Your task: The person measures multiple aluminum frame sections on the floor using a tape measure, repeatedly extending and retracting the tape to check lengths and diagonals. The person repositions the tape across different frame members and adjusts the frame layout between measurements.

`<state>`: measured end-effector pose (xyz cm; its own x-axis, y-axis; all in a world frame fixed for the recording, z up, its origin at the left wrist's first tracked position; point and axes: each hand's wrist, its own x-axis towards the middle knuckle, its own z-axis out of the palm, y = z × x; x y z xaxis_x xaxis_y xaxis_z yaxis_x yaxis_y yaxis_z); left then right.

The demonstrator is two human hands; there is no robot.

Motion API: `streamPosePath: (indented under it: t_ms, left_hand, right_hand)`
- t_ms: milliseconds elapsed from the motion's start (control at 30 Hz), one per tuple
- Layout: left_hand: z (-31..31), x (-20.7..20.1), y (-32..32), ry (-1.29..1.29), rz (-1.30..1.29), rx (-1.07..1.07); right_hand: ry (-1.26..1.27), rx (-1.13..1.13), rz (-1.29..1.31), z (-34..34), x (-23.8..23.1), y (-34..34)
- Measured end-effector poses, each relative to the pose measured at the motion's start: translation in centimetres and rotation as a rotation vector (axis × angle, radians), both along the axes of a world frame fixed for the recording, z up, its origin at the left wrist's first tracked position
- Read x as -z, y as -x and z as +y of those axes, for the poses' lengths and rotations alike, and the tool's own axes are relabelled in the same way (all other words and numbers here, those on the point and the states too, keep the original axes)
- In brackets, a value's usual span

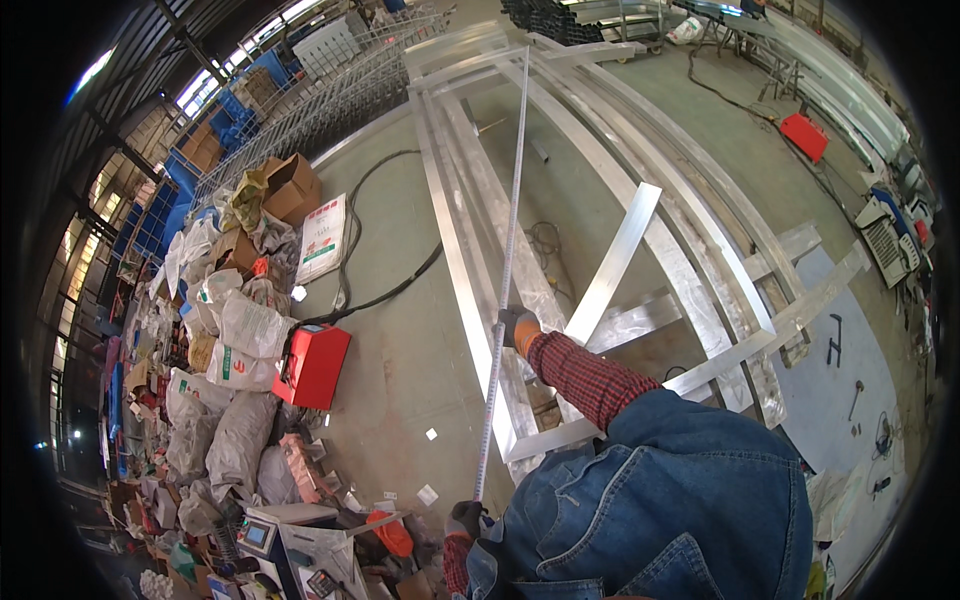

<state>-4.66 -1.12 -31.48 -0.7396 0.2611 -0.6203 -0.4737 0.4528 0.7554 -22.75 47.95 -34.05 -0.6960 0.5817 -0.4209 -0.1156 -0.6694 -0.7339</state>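
- A long frame of pale metal bars (470, 230) is laid flat on the concrete floor (400, 350); it runs from the centre of the view up toward 12 o'clock; a loose metal bar (615, 262) is rested across it at a slant.
- A heap of sacks and cardboard boxes (225, 330) is spread along the 9 o'clock side; a red box-shaped machine (312, 366) is set at its edge, at 8 o'clock from the centre; a black cable (385, 295) is led away from it across the floor.
- A measuring tape (505, 250) is stretched in a thin straight line along the frame, from 6 o'clock up toward 12 o'clock.
- The right hand (518, 330), gloved, is closed on the tape near the centre of the view.
- The left hand (465, 520), gloved, is seen at 6 o'clock at the near end of the tape; whether its fingers are clamped on the tape cannot be told.
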Motion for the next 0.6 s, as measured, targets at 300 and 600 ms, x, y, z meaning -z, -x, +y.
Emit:
streamPosePath:
  t_ms: [300,600]
  left_hand:
    - [0.8,-1.9,-0.1,0.138,0.121,0.022]
    - [1.6,-4.2,-1.0,0.314,0.241,0.034]
  right_hand:
    - [0.042,-0.018,-0.011,-0.2,-2.2,-0.7]
    - [0.029,-0.091,-0.071,-0.9,-4.5,-1.1]
